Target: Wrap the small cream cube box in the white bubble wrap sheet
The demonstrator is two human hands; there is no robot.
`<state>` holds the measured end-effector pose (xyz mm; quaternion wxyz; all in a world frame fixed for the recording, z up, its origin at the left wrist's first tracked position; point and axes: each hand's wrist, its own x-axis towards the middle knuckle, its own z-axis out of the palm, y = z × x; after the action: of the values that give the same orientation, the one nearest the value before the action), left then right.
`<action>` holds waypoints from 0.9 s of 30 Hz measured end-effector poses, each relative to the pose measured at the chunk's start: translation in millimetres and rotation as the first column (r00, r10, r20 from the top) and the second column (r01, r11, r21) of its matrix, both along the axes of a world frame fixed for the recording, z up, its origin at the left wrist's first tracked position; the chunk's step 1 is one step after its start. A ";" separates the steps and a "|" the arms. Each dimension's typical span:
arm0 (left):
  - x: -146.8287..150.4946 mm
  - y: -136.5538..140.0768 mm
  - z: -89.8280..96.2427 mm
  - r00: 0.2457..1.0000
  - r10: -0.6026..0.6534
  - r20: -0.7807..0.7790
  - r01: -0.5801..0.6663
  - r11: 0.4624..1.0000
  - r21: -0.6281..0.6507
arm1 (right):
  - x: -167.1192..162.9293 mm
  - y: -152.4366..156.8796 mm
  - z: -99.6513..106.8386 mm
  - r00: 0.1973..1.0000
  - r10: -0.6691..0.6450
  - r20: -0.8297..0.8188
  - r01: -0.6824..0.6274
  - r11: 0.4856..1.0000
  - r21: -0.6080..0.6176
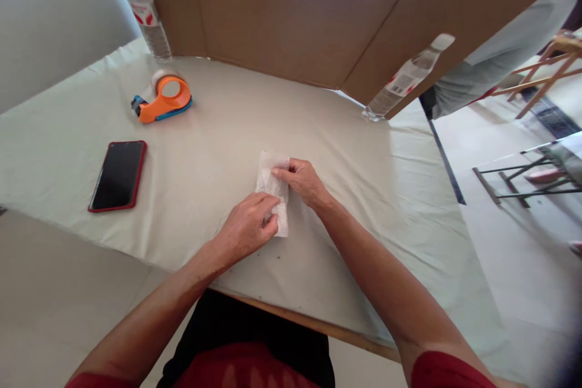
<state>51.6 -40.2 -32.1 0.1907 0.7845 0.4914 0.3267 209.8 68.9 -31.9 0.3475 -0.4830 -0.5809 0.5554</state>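
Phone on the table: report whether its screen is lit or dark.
Dark. The phone, lying face up on the cloth, shows only black with no lit display; whether it is powered off, I cannot tell.

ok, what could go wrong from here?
Tear: left hand and right hand both touch the white tissue-like piece; uneven pulling might rip it.
Drag: the tablecloth, wrinkled beside the right forearm, may shift.
Tip: the bottle at picture right stands by the cardboard; a bump could topple it.

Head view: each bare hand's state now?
Left hand: loosely curled over the white, crinkled, rectangular paper-like sheet; grip cannot be told.
Right hand: closed, holding its edge, thumb on top.
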 end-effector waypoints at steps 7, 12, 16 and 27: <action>-1.7 1.3 -5.0 1.000 -0.011 0.017 0.010 0.999 0.036 | -7.7 -24.2 1.0 0.970 0.003 -0.243 -0.016 0.999 -0.052; -2.1 -3.9 -6.4 0.998 0.050 0.029 -0.050 0.999 -0.018 | -10.6 -37.0 5.6 0.946 -0.061 -0.320 0.043 0.997 -0.064; 2.3 -12.6 -8.8 0.963 0.253 0.098 -0.251 0.968 -0.028 | -8.4 -51.6 11.2 0.943 -0.050 -0.328 0.043 0.999 -0.029; 0.7 -11.6 -12.5 0.954 0.276 0.115 -0.283 0.958 0.048 | 7.6 -101.0 5.8 0.998 0.055 0.016 -0.057 0.917 0.396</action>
<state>52.2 -51.8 -44.6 0.1436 0.6942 0.5759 0.4073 217.4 -32.1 -26.0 0.4206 -0.3871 -0.6956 0.4351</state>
